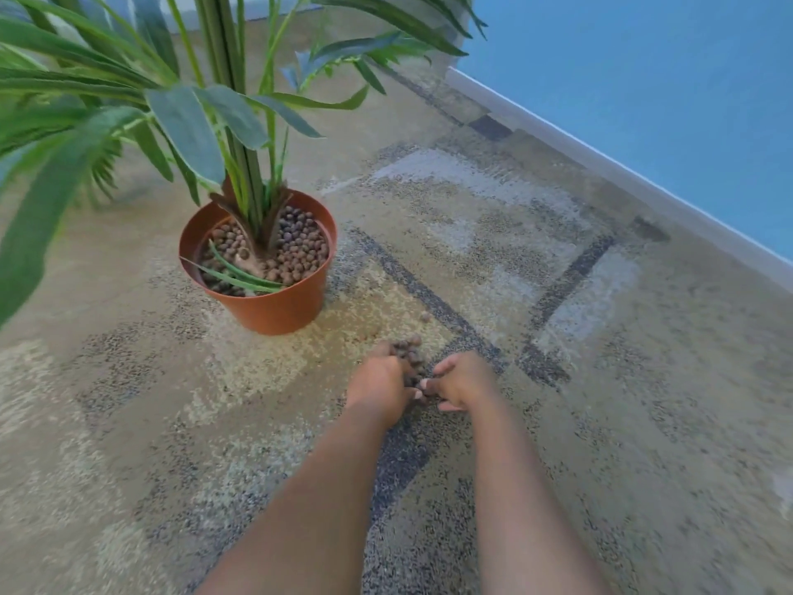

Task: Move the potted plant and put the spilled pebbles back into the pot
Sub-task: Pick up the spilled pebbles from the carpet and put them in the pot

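A terracotta-coloured pot stands on the carpet left of centre, holding a green palm-like plant and a layer of brown pebbles. A small heap of spilled pebbles lies on the carpet to the pot's lower right. My left hand and my right hand are cupped on either side of the heap, fingers curled inward around it and thumbs nearly touching. One stray pebble lies apart, between the heap and the pot.
Patterned beige and grey carpet covers the floor. A blue wall with a white skirting board runs diagonally along the right. Long leaves overhang the floor left of the pot.
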Available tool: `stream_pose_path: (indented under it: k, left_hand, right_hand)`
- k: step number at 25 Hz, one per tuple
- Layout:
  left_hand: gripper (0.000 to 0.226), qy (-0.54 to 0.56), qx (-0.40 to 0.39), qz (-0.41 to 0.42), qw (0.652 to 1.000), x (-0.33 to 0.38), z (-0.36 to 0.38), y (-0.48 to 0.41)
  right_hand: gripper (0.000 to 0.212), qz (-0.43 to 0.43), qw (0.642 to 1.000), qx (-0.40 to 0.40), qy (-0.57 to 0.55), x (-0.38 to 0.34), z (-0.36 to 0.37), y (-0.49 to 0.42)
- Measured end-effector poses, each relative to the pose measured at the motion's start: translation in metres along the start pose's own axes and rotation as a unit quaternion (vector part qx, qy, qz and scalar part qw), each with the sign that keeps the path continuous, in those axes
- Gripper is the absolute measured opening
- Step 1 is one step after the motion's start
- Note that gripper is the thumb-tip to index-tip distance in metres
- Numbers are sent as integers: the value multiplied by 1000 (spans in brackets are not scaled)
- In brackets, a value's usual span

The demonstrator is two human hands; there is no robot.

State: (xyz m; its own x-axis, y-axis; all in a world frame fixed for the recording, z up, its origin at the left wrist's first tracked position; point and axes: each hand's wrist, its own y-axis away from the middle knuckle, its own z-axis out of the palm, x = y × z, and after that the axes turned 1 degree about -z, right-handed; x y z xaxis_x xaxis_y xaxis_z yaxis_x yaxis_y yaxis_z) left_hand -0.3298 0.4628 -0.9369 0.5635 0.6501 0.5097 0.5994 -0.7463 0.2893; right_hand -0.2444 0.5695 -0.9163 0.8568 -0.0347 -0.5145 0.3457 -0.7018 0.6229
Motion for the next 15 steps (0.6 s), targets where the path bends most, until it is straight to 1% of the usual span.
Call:
stream_pose_path:
  k: [1, 2, 4, 7, 10, 12, 15]
  left_hand:
    - [14, 3, 8, -3, 1000, -2, 1, 0]
    - [12, 5, 16, -7, 1000, -6, 2, 1]
    - [19, -2, 28, -9, 1000, -13, 4, 4]
    - [14, 16, 36, -17, 999, -21, 11, 8]
    - [14, 25, 31, -3, 999, -28, 13, 9]
    - [15, 33, 38, -7, 999, -34, 10, 10]
    - [11, 78, 90, -52, 992, -47, 0, 11]
  right_hand:
    - [22, -12, 1000, 2, 9, 0, 3, -1]
    - [21, -23, 1000, 4, 21, -1, 6, -2]
    - [18, -40, 999, 6, 25, -6, 10, -5]
    - [15, -54, 998, 15, 15, -15, 18, -7]
    - [3, -75, 993, 56, 75, -23, 26, -10]
    - [7, -76, 990, 74, 88, -28, 30, -8]
    - [13, -75, 990, 76, 94, -32, 31, -8]
